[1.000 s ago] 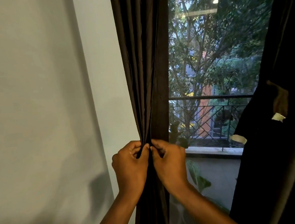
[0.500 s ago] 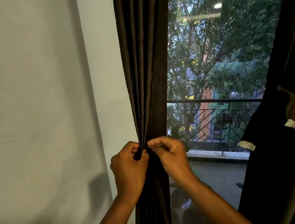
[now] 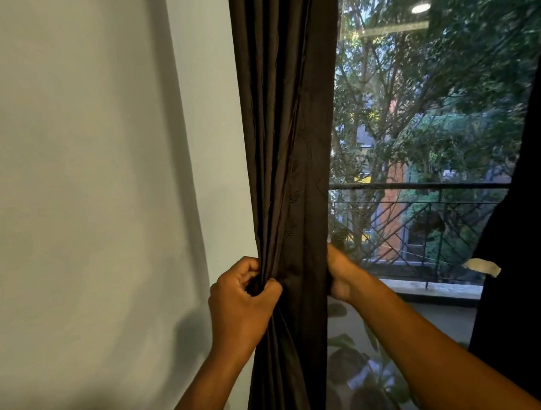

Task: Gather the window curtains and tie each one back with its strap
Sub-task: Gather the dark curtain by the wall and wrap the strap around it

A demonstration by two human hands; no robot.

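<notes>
Midway through the job, the left curtain (image 3: 289,177) hangs bunched into a narrow column between the pale wall (image 3: 81,188) on the left and the window (image 3: 426,132) on the right; no strap shows around it, so by the look of things the tie-back is not yet made; the dark curtain at the far right (image 3: 534,247) hangs loose and apparently untied, with a pale tag (image 3: 482,267) on its edge; both ties seem to remain. The left hand (image 3: 242,308) clenches folds at the bundle's left edge, thumb pinching cloth; the right hand (image 3: 340,274) grasps the bundle's right edge, its fingers hidden behind the fabric, so whether it holds a strap cannot be told. Half a second earlier the two hands met at the front of the bundle, fingertips nearly touching; now the right one has slid round to the window side, while the left keeps its grip.
</notes>
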